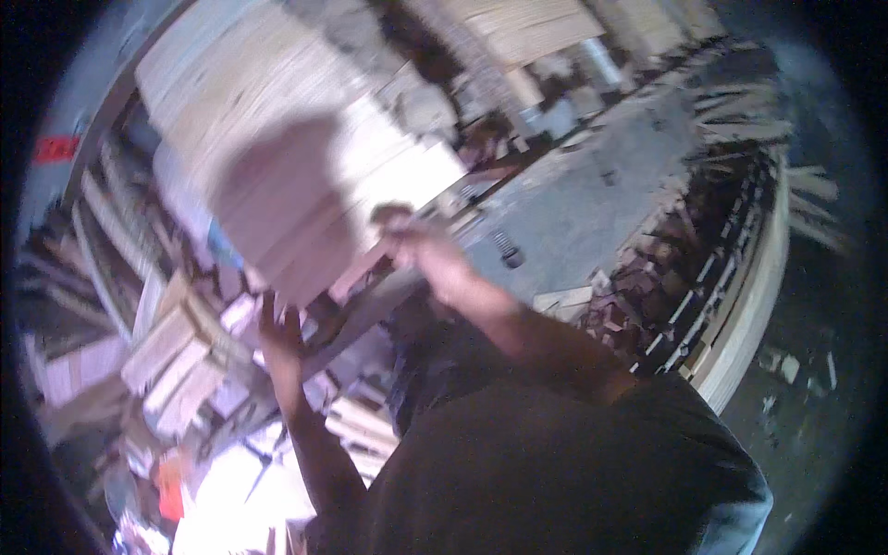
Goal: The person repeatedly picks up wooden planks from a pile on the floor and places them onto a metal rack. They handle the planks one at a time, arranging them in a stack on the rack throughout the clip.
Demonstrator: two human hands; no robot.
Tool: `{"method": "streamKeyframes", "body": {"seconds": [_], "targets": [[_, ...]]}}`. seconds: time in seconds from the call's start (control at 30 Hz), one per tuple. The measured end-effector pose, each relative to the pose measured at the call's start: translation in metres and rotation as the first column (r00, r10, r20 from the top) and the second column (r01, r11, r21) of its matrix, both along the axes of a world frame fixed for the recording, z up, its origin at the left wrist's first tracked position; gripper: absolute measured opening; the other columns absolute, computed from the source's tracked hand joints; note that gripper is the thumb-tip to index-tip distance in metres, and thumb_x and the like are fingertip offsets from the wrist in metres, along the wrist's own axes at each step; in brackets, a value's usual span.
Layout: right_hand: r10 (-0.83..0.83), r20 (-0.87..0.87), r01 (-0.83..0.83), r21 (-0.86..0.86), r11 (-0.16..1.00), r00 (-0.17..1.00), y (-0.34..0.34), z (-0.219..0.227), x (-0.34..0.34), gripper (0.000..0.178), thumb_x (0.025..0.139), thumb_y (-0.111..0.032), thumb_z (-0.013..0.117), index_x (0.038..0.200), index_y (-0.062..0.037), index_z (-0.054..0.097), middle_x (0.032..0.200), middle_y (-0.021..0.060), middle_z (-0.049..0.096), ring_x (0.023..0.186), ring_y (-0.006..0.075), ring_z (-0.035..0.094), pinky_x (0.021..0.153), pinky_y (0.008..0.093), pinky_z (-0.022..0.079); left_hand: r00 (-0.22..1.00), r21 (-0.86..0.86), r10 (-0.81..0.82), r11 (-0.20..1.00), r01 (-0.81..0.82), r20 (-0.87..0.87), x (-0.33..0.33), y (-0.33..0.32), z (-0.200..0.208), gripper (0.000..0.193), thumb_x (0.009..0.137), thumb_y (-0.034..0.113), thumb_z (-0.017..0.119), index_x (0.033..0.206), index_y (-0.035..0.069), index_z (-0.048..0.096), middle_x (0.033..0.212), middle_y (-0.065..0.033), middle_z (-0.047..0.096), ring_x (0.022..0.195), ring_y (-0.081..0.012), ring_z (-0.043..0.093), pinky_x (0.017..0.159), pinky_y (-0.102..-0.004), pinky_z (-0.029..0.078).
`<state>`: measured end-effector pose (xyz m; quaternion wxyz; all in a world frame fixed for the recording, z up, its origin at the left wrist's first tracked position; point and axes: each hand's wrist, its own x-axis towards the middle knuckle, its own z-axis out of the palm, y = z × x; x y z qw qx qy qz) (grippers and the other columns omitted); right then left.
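A large stack of pale wooden boards (250, 120) lies at the upper left, with a dark shadow over its near part. My left hand (284, 338) is raised at the near end of the boards, fingers apart and pointing away from me; it holds nothing I can see. At the right end of the stack is my right hand (421, 252), its fingers bent closed. A small brown shape shows at its fingertips, too blurred to name. Between the hands, a narrow wood strip (356, 275) slants along the stack's edge; whether my right hand touches it I cannot tell.
A grey metal surface (592, 203) with a dark coil spring (506, 250) spreads to the right. Wood scraps (638, 296) pile along its near edge. Short wooden blocks (180, 356) stand at the left, and more boards (523, 28) lie at the far side.
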<state>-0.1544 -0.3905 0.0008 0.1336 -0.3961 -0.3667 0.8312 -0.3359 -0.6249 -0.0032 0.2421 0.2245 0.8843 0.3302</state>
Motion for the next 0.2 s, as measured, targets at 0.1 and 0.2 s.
{"method": "streamKeyframes", "body": {"seconds": [0.1, 0.2], "targets": [[0.140, -0.050, -0.144, -0.095, 0.985, 0.989, -0.004, 0.017, 0.055, 0.018, 0.089, -0.006, 0.071, 0.107, -0.0053, 0.069, 0.095, 0.0030, 0.067, 0.092, 0.0117, 0.062, 0.076, 0.0274, 0.052, 0.984, 0.001, -0.107, 0.994, 0.108, -0.142, 0.047, -0.030, -0.013, 0.050, 0.093, 0.015, 0.062, 0.135, -0.009, 0.053, 0.134, -0.0307, 0.056, 0.126, -0.0421, 0.054, 0.109, -0.0467, 0.040], [0.202, -0.038, -0.203, -0.016, 0.979, 0.979, 0.005, -0.006, 0.098, 0.018, 0.089, -0.005, 0.072, 0.108, -0.0062, 0.068, 0.094, 0.0027, 0.066, 0.092, 0.0138, 0.063, 0.076, 0.0297, 0.053, 0.921, -0.019, -0.266, 0.962, 0.272, -0.285, 0.059, -0.016, -0.002, 0.053, 0.092, 0.018, 0.065, 0.137, -0.007, 0.052, 0.132, -0.0303, 0.057, 0.125, -0.0448, 0.053, 0.109, -0.0525, 0.038]]}}
